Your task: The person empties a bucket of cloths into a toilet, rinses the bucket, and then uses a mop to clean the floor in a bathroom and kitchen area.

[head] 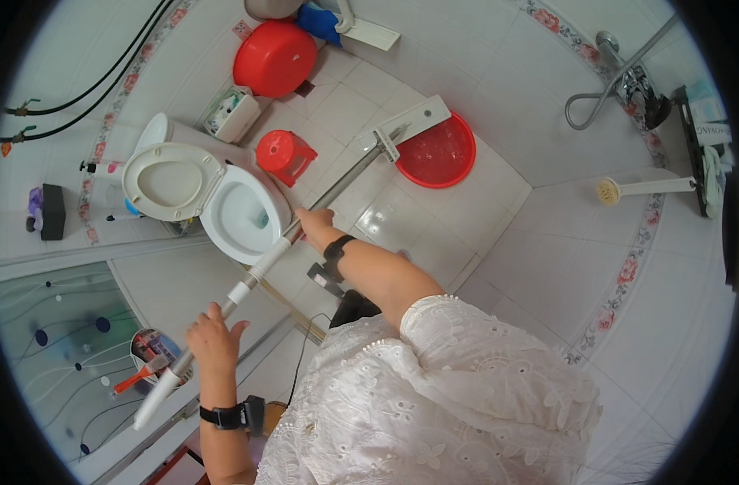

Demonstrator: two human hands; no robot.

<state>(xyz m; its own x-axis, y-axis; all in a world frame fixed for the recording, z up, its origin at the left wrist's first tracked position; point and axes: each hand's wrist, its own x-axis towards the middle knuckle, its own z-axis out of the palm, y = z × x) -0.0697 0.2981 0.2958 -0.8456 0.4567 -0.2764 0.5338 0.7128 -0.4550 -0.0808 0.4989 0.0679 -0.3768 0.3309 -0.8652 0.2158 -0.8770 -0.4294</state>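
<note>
A long-handled flat mop (345, 179) runs diagonally across the view, from the lower left to the upper middle. My right hand (315, 225) grips its metal pole beside the toilet bowl. Further down the pole, my left hand (215, 336) rests against it near the white end grip, thumb held out; whether its fingers wrap round is partly hidden. The mop's white flat head (427, 115) lies over the rim of a red basin (445, 154), which stands on the tiled floor. The basin seems to hold some water.
The toilet (248, 212) has its lid raised. Near it are a red stool (283, 154), a white bin (236, 118) and a larger red tub (275, 57). A brush (645, 189) hangs from the right wall rack. A paint bucket with a brush (136, 379) sits lower left.
</note>
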